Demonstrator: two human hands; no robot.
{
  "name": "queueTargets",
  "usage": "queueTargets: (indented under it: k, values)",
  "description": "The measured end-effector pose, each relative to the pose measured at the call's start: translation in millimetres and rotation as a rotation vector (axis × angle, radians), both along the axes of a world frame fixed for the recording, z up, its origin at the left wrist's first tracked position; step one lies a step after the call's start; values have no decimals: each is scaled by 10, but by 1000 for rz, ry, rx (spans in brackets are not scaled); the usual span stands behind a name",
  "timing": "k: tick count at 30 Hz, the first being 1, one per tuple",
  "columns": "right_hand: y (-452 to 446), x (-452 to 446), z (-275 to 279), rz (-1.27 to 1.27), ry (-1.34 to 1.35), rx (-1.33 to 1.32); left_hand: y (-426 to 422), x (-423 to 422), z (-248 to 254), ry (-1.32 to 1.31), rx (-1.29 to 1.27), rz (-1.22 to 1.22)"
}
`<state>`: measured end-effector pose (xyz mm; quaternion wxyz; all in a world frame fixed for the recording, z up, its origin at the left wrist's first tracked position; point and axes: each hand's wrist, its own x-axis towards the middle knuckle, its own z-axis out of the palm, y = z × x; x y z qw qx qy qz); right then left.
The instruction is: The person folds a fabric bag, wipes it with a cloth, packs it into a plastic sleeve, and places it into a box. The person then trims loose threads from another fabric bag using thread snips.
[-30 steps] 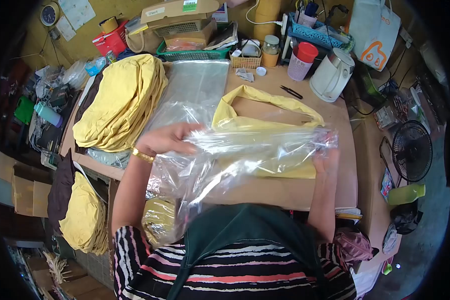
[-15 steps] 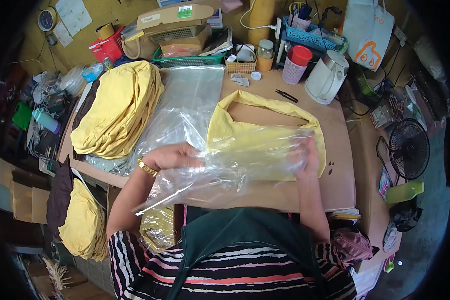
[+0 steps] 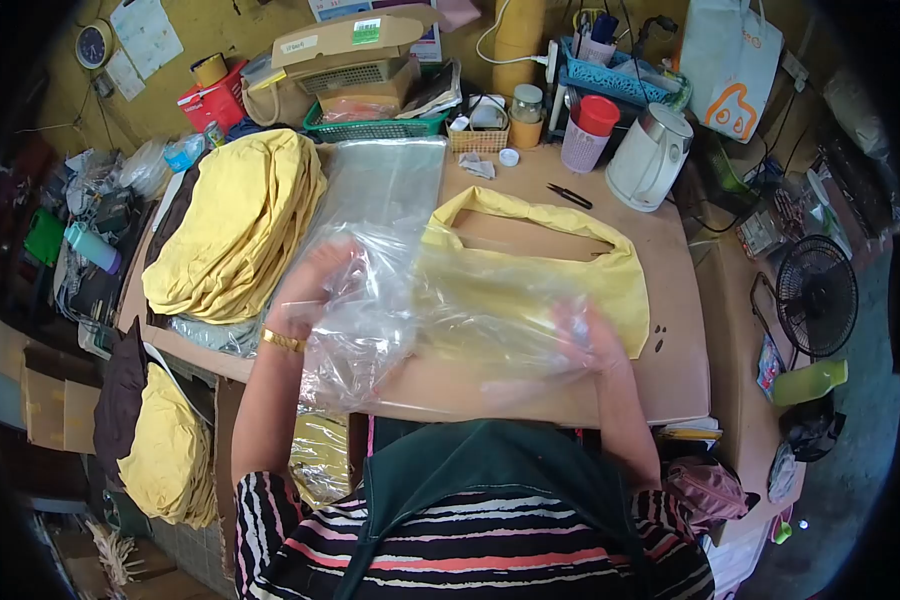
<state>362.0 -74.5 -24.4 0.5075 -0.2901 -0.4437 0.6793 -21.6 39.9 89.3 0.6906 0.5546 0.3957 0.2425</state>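
Note:
A clear plastic bag (image 3: pixel 370 320) stretches between my hands above the table, blurred in places by motion. My left hand (image 3: pixel 317 275), with a gold watch at the wrist, is closed on the bag's left part; the plastic partly covers its fingers. My right hand (image 3: pixel 588 335) holds the bag's right end, its fingers smeared and partly behind the film. Beneath the plastic lies a yellow cloth bag (image 3: pixel 610 290), flat, its wide handle loop pointing away from me. More flat clear plastic bags (image 3: pixel 390 175) lie to its left.
A pile of yellow cloth bags (image 3: pixel 235 220) is on the left of the table, with another yellow stack (image 3: pixel 165 445) lower left. Black thread snips (image 3: pixel 570 196), a white kettle (image 3: pixel 650 158) and a purple cup (image 3: pixel 583 150) stand or lie at the back. A fan (image 3: pixel 817 297) is at right.
My left hand has moved up and left, drawing its side of the plastic along. My right hand has dropped slightly toward me and left. The yellow cloth bag stays in place.

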Motion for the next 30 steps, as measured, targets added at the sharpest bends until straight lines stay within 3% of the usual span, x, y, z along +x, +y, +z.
queueTargets:
  k: [1,2,3,5,6,7,8,10,11,12,13,14,15,16,17,18,19,21,23,24,25,26,27,29,30]
  values:
    - [-15,9,-76,279,-695,119,2,22,57,-459,-133,366]
    - [-47,36,-132,279,-695,121,-31,112,93,-463,-198,610]
    - [-80,-2,-46,377,-649,204,19,86,7,-464,-194,610]
    - [-109,-66,156,478,-602,286,130,-39,-270,-1067,-420,-165]
    - [-105,-97,272,-149,-146,-30,3,-137,-149,-882,-558,-41]
    - [-100,-101,328,-764,329,-345,-190,-72,-97,-882,-562,-42]
    - [-90,-65,310,-768,328,-349,-406,62,-72,-411,-88,-142]
    - [-51,65,233,-503,744,-8,-417,102,-94,73,379,-232]
    - [-60,133,190,-500,743,-9,-241,6,-177,171,326,-282]
    - [-71,200,146,-211,695,-113,-81,-99,-281,270,274,-331]
    - [-88,171,164,-67,673,-168,-35,-113,-283,-145,103,17]
    - [-106,141,182,77,641,-219,-4,-135,-261,-384,-23,198]
    - [-145,9,315,190,-76,55,-37,-47,-96,-622,-152,380]
    - [-148,9,302,235,-440,180,-32,5,-93,-622,-152,381]
    - [-151,10,290,287,-796,331,-30,48,-90,-797,-189,248]
    - [-141,56,232,361,-503,137,-31,65,-89,-970,-226,111]
    - [-181,75,181,198,-268,39,-28,44,-109,-970,-225,111]
    - [-259,61,164,-108,237,-36,-73,-19,-196,-1121,-477,-30]
    - [-164,200,102,-327,536,73,-359,62,-169,-1032,-484,-41]
    - [-160,255,144,-433,683,47,-512,91,-211,-636,-339,99]
    - [-128,304,192,-433,683,44,-512,81,-230,-441,-255,170]
    - [-83,345,250,-153,783,176,-513,71,-248,-236,-189,230]
    - [-118,338,312,-12,847,201,-361,8,-282,-24,-73,-187]
    - [-300,325,382,132,901,214,-234,-218,-352,194,42,-601]
    - [-472,361,370,-275,345,32,-190,-371,-372,-26,54,-549]
